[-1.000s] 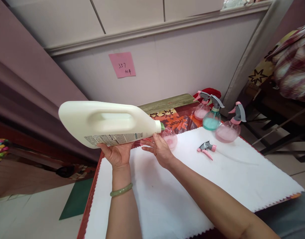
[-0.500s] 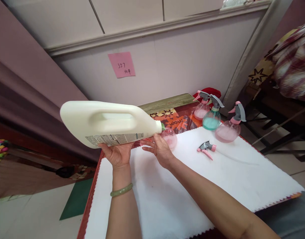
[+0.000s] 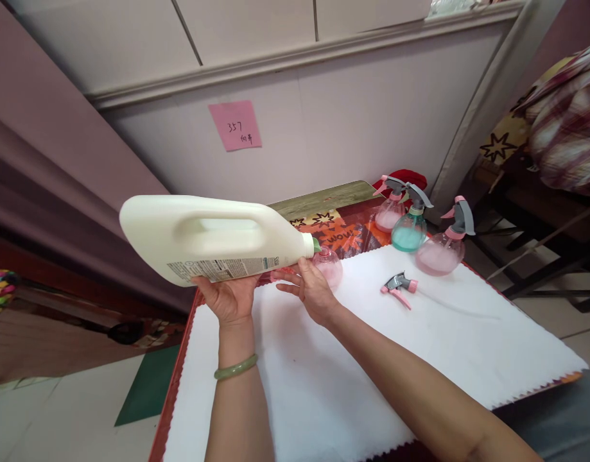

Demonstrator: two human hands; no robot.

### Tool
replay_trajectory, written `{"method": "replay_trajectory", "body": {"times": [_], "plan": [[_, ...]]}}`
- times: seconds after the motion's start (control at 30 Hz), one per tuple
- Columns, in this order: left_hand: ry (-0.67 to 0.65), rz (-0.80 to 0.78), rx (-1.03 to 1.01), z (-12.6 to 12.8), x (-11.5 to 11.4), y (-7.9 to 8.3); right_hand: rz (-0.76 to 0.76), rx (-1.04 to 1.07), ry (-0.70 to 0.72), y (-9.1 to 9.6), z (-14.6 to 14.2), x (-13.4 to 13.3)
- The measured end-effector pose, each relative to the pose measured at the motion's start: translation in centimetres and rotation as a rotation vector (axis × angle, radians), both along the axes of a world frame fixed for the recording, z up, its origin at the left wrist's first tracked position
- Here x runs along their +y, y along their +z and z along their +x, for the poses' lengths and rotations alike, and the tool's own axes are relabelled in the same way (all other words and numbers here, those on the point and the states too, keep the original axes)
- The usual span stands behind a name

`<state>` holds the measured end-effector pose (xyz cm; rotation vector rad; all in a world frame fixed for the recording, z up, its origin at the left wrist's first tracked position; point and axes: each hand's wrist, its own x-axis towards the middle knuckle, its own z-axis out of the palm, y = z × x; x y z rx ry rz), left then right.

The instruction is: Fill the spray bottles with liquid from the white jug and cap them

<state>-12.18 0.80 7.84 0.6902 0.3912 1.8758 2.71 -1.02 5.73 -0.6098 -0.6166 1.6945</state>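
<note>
A large cream detergent jug (image 3: 259,247) lies tilted on its side in the air, its neck pointing right. My left hand (image 3: 232,300) holds it from below, palm up under the printed label. At the neck, the thumb of my right hand (image 3: 316,292) presses near the mouth, with the other fingers stretched out beneath. The green spout (image 3: 316,244) sits right at the top opening of a round pink spray bottle (image 3: 332,269) without a head. My right hand partly hides this bottle. A grey and pink spray head (image 3: 399,285) with a clear tube lies on the white cloth.
Two pink spray bottles (image 3: 439,255) (image 3: 389,215) and a teal one (image 3: 409,232) stand at the table's right rear. White cloth (image 3: 323,385) covers the tabletop. A panel with a pink note (image 3: 235,126) rises behind. A person's plaid sleeve (image 3: 571,128) shows at right.
The jug has shifted very slightly to the right, with both hands still on it. Nothing else has visibly moved.
</note>
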Motion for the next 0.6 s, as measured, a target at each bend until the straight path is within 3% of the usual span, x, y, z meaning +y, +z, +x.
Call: {"method": "replay_trajectory", "body": {"times": [0.6], "plan": [[0.012,0.020,0.043,0.31,0.11,0.23,-0.005,0.005,0.000,0.00,0.32,-0.09]]}}
